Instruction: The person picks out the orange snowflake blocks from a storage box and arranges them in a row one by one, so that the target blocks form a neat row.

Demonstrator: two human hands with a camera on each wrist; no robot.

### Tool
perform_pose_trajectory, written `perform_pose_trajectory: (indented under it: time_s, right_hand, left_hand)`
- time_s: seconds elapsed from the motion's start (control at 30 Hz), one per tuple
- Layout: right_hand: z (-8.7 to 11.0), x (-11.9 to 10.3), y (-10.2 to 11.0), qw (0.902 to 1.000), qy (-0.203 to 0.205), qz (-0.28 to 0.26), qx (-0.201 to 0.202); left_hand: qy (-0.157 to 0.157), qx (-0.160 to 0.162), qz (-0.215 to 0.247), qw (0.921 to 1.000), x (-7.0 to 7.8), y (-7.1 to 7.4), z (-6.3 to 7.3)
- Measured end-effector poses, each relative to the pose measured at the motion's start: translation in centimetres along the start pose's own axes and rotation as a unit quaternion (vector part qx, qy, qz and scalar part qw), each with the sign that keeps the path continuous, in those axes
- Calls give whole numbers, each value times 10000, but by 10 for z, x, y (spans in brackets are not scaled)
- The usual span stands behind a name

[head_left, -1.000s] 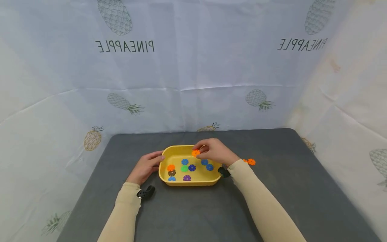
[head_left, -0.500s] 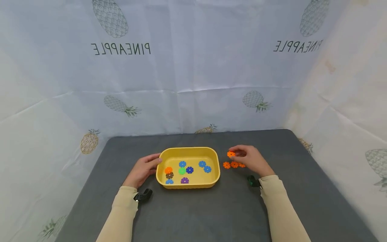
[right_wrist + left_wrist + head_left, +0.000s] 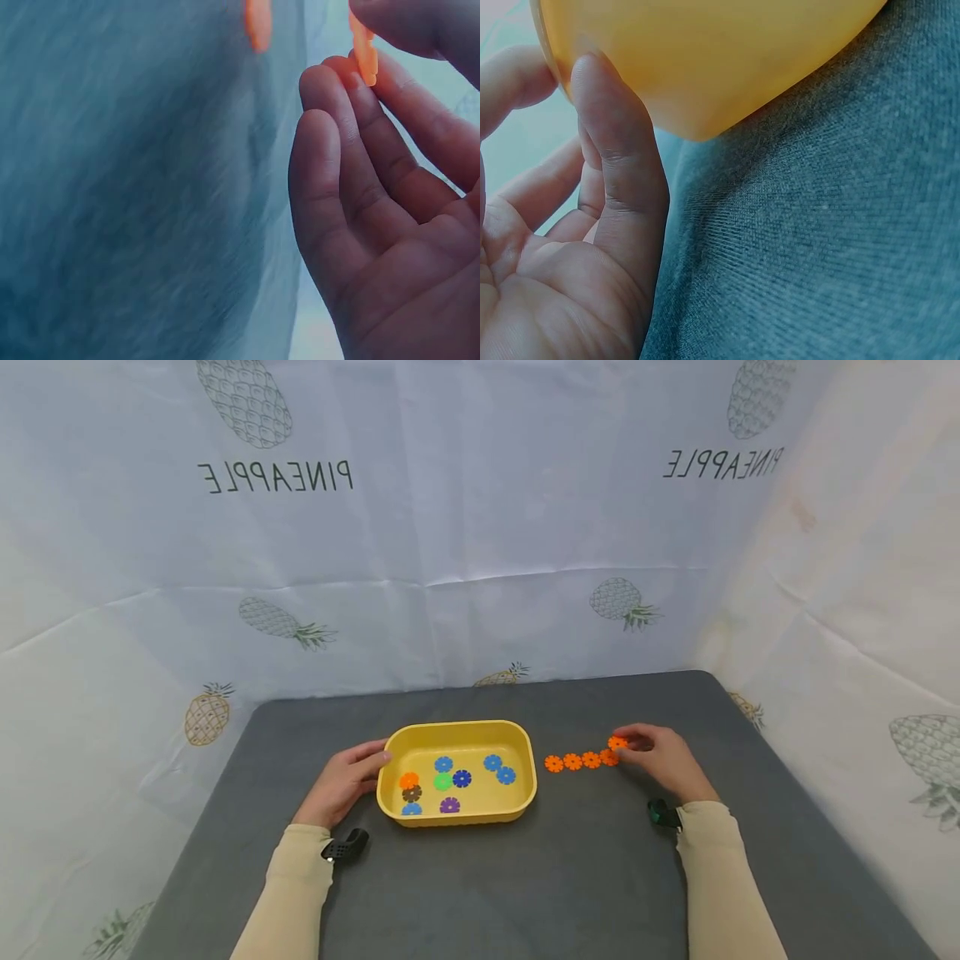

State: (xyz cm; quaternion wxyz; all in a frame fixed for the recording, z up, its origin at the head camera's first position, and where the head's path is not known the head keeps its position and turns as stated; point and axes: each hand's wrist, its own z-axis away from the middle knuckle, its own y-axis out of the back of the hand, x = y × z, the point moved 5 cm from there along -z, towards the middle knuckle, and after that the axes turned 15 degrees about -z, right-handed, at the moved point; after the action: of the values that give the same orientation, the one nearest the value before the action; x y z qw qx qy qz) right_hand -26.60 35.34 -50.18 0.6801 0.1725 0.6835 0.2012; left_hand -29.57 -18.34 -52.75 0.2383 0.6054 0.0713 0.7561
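In the head view my left hand (image 3: 341, 783) grips the left rim of a yellow plastic tray (image 3: 456, 819). The left wrist view shows thumb and forefinger pinching the tray's wall (image 3: 705, 67). My right hand (image 3: 666, 762) pinches an orange notched disc (image 3: 617, 742) between thumb and fingertips, the same orange disc (image 3: 365, 56) seen edge-on in the right wrist view. It is held close over the right end of a row of orange discs (image 3: 573, 762) on the table, right of the tray. That end disc is partly hidden by the fingers.
Inside the tray lie loose notched discs: several blue ones (image 3: 492, 762), a green disc (image 3: 443, 782), a purple disc (image 3: 450, 806), a brown disc (image 3: 412, 793) and an orange disc (image 3: 408, 780). Fabric printed with pineapples hangs behind the dark grey table (image 3: 480, 885).
From above the tray my right hand has carried the orange disc rightward, past the row, to its right end. My left hand keeps its grip on the tray; the head view shifts slightly.
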Motion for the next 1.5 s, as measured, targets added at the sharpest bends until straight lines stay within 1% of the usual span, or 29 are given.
perform_pose_trajectory:
  time_s: [0.23, 0.4, 0.7, 0.83, 1.13, 1.3, 1.5]
  right_hand:
    - [3, 10, 4, 9995, -160, 272, -33]
    - [2, 13, 6, 9988, -264, 416, 53]
    - [-1, 12, 5, 9970, -325, 688, -142]
    - [-2, 12, 4, 9968, -381, 671, -214]
    - [2, 13, 3, 9968, -547, 541, -203]
    - [4, 16, 0, 9971, -564, 470, -174]
    - [2, 15, 3, 9978, -524, 367, -163]
  left_hand:
    - [62, 49, -55, 10000, -3, 1, 0]
    - [64, 60, -80, 9999, -3, 0, -1]
    - [66, 42, -24, 10000, 0, 0, -2]
    - [97, 62, -3, 9999, -1, 1, -1]
    - [78, 66, -19, 9999, -3, 2, -1]
    - [92, 19, -35, 9999, -4, 1, 1]
    - [3, 1, 20, 10000, -3, 2, -1]
